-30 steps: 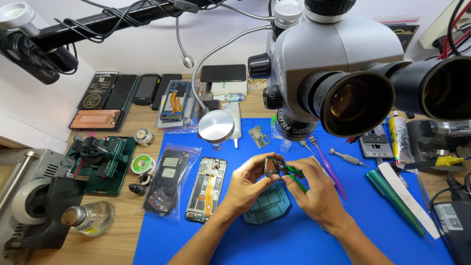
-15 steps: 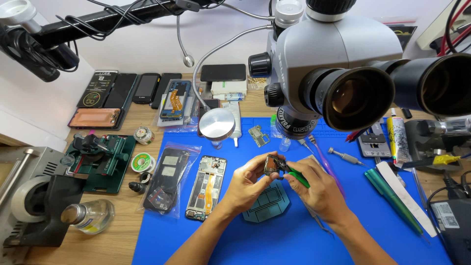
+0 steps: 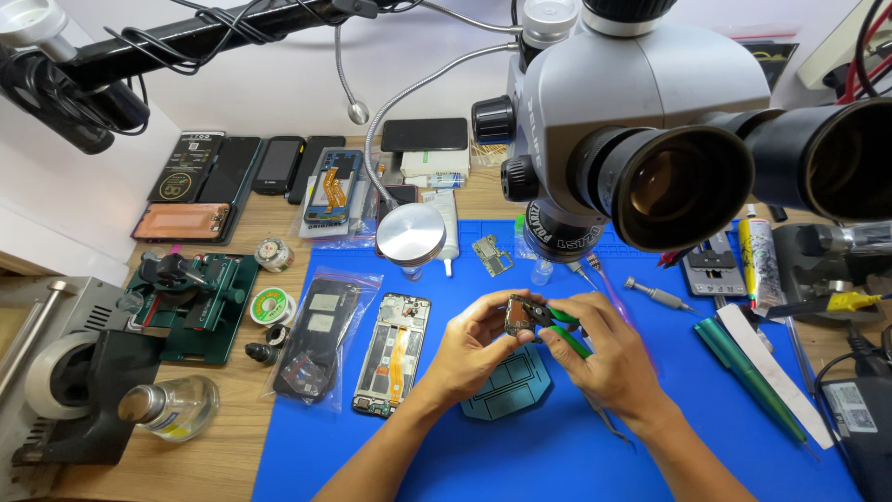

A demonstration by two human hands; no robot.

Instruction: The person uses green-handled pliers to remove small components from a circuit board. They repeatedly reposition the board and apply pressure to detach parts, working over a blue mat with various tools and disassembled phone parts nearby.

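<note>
Nearest the camera, two bare forearms rise from the bottom edge over the blue mat [image 3: 520, 455] that covers the middle of the worktop [image 3: 214, 465]. The left hand [image 3: 474, 344] and right hand [image 3: 609, 358] meet above the mat, just over a dark blue-green moulded tray [image 3: 506, 389] lying flat under them. The left hand's grip is closed around a small circuit board [image 3: 520, 314], thumb and fingertips pinching its edges; the board is held up off the mat, tilted, its long axis running roughly from the lower left up to the upper right, its face turned toward the camera. The right hand's grip is closed on green-handled cutters [image 3: 569, 333]; the handles slant down toward the palm and the tip points left and up, meeting the board's right edge. A thin pair of tweezers [image 3: 609, 423] trails on the mat below the right wrist.

Left of the hands lies an opened phone frame [image 3: 392, 353], long axis running near to far, and beside it a clear bag [image 3: 316, 344] with dark parts inside. Further left on the bare wood stand a green fixture [image 3: 200, 302] and a small glass bottle [image 3: 177, 407]. Right of the hands, green rods [image 3: 743, 367] lie diagonally. Beyond, a round silver lamp head [image 3: 411, 232] hangs over the mat's far edge, the grey microscope [image 3: 641, 121] looms large, and a row of phones [image 3: 251, 172] lines the back of the worktop.
</note>
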